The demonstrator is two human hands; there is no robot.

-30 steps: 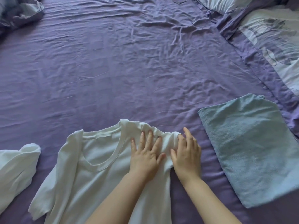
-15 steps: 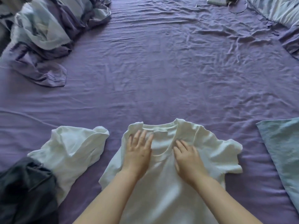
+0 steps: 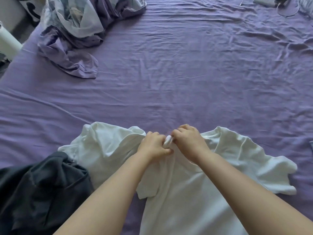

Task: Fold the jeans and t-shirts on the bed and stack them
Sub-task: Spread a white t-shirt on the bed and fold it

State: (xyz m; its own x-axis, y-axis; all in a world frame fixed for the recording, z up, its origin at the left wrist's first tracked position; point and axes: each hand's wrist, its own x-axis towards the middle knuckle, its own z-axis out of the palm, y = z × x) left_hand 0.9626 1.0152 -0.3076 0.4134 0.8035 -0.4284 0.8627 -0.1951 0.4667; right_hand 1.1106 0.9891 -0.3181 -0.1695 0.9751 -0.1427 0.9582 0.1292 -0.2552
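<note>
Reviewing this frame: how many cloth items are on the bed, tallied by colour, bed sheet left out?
White: 2, the t-shirt being gripped by the left hand and right hand, and the crumpled white garment beside it.
Dark grey: 1, the dark garment at lower left.
Purple and patterned: 1, the bunched bedding at top left.
Total: 4

Both my bare forearms reach forward from the bottom edge and angle in toward each other. My left hand and right hand sit knuckles up, nearly touching, fingers curled and pinching the same little bunch of white fabric between them.
</note>
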